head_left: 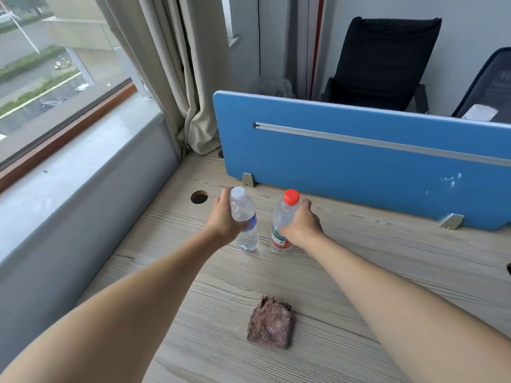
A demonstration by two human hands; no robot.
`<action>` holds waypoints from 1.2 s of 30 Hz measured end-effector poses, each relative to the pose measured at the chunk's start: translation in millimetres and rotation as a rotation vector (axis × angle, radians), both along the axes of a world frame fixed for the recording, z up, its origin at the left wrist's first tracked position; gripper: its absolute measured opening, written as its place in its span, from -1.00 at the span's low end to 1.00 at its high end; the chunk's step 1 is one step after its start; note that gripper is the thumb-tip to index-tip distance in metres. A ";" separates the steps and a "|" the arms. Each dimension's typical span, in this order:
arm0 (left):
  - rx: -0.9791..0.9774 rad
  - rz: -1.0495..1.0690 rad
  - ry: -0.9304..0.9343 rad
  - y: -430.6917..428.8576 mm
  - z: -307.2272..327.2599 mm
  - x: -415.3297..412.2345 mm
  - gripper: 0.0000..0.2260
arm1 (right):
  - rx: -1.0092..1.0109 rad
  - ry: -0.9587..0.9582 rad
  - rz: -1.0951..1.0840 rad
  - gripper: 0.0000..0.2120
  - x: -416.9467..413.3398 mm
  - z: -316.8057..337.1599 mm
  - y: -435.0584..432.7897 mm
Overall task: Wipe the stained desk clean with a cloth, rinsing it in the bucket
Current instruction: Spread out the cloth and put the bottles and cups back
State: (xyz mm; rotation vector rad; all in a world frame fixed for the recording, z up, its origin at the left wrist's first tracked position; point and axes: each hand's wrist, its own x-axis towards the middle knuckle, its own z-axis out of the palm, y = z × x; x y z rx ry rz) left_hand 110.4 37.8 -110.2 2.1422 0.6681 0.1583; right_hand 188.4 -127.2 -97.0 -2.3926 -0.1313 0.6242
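Observation:
A folded brown-purple cloth (pixel 271 324) lies on the light wood-grain desk (pixel 359 286), near me and between my forearms. Farther back, my left hand (pixel 221 219) grips a clear water bottle with a white cap (pixel 244 219). My right hand (pixel 301 225) grips a clear bottle with a red cap (pixel 284 219). Both bottles are upright, side by side; the white-capped one leans slightly. I cannot tell whether they touch the desk. No bucket is in view.
A blue partition panel (pixel 359 161) stands along the desk's far edge on metal feet. A round cable hole (pixel 199 197) lies left of the bottles. A grey window ledge (pixel 83 189) and curtain (pixel 177 78) border the left. Black chairs (pixel 384 62) sit behind the panel.

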 end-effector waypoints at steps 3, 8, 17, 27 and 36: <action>0.001 -0.003 0.026 -2.6 4.6 -6.3 -0.31 | -0.080 0.027 -0.118 -0.39 -11.7 0.4 0.5; 0.074 0.028 0.086 11.1 22.0 -40.5 -0.41 | -0.173 0.013 0.011 -0.83 -49.2 10.1 18.4; 0.213 0.247 0.002 108.1 94.9 -207.3 -0.65 | -0.142 -0.138 0.502 -0.85 -180.3 56.8 152.0; 0.346 0.666 -0.031 204.0 146.3 -474.5 -0.71 | 0.111 -0.303 1.126 -0.75 -413.6 107.9 307.8; 0.392 0.932 0.615 216.1 130.6 -661.3 -0.43 | 0.005 -0.740 1.707 -0.62 -542.3 91.7 338.1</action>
